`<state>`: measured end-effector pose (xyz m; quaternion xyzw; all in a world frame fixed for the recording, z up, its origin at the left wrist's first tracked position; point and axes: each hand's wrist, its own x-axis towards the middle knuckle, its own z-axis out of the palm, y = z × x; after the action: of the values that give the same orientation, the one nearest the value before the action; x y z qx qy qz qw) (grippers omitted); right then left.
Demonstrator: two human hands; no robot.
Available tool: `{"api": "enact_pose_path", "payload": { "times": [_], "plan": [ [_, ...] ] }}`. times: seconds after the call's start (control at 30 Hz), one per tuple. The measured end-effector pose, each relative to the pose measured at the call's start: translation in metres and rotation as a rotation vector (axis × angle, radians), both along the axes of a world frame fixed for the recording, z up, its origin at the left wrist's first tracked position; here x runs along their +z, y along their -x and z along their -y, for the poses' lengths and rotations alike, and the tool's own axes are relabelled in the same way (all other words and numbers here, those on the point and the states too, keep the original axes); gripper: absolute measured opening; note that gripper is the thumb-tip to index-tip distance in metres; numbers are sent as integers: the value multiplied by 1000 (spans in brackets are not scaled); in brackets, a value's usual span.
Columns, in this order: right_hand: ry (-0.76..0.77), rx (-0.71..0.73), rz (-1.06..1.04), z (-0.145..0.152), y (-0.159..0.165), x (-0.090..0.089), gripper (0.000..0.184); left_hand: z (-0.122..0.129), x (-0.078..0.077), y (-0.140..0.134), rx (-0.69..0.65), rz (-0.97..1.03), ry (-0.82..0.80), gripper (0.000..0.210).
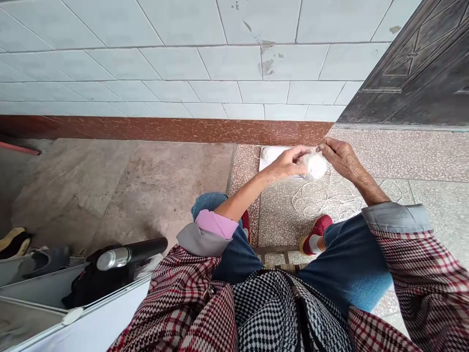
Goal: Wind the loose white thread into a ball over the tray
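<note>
My left hand [291, 164] is wrapped round the side of a white ball of string [316, 166], which I hold up in front of my knees. At the ball's upper right, my right hand [339, 155] has its thumb and fingers pinched together, apparently on the strand; the strand itself is hard to make out there. Loose loops of white string [315, 200] lie on the speckled floor below the ball, between and beyond my feet. A flat white box or tray [271, 155] sits on the floor behind my left hand, with some string on it.
A tiled wall [220, 93] with a brown skirting runs across the front. A dark door [414, 73] stands at the right. At lower left, a white-sided rack [120, 303] holds a metal flask [114, 259] and dark cloth. My red shoes [321, 225] rest on the floor.
</note>
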<state>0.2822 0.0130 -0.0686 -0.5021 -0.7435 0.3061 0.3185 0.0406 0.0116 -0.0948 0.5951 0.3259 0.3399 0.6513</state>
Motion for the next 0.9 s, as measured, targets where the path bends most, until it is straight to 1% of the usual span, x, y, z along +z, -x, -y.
{"api": "enact_pose_path", "payload": {
  "times": [0.03, 0.07, 0.13, 0.2, 0.23, 0.27, 0.3, 0.33, 0.37, 0.4, 0.43, 0.5, 0.53, 0.57, 0.63, 0.7, 0.77, 0.8, 0.83, 0.87, 0.9],
  "plan": [
    [19, 15, 2, 2, 0, -5, 61, -2, 1, 1, 21, 92, 65, 56],
    [54, 53, 1, 5, 2, -8, 61, -6, 2, 4, 76, 163, 119, 57],
    [180, 200, -5, 17, 11, -10, 63, -13, 1, 10, 227, 210, 178, 56],
    [337, 367, -36, 29, 23, -6, 64, -17, -3, 15, 367, 92, 138, 54],
    [394, 417, -65, 32, 27, -2, 65, -16, -5, 16, 413, -12, 76, 54],
    [419, 431, -99, 33, 29, 2, 65, -14, -7, 17, 434, -122, -4, 55],
    [409, 408, -132, 32, 29, 5, 65, -11, -8, 17, 425, -221, -89, 56],
    [371, 358, -158, 28, 27, 8, 67, -8, -9, 17, 386, -291, -161, 57],
    [318, 296, -171, 23, 23, 9, 68, -4, -8, 16, 323, -320, -203, 57],
    [266, 234, -170, 17, 18, 9, 69, 0, -6, 16, 241, -309, -205, 55],
    [227, 186, -160, 12, 14, 8, 69, 3, -4, 15, 152, -267, -168, 54],
    [199, 131, -153, 5, 7, 2, 69, 7, 2, 14, 2, -115, -20, 58],
    [202, 118, -160, 5, 7, -2, 69, 6, 5, 13, -36, -19, 59, 62],
    [206, 116, -168, 6, 9, -5, 68, 5, 6, 12, -44, 79, 126, 67],
    [208, 143, -157, 13, 16, -9, 69, -2, 6, 11, 27, 235, 199, 68],
    [235, 232, -109, 23, 27, -8, 71, -11, 2, 12, 155, 274, 223, 57],
    [311, 340, -86, 31, 33, -1, 72, -17, -4, 15, 288, 172, 181, 49],
    [351, 373, -97, 32, 34, 3, 70, -17, -7, 17, 351, 81, 117, 49],
    [378, 382, -122, 32, 33, 8, 69, -17, -9, 18, 401, -18, 24, 49],
    [386, 362, -152, 30, 30, 11, 68, -14, -10, 19, 433, -115, -85, 51],
    [374, 321, -178, 27, 25, 14, 67, -10, -11, 19, 437, -195, -190, 52]
  ]
}}
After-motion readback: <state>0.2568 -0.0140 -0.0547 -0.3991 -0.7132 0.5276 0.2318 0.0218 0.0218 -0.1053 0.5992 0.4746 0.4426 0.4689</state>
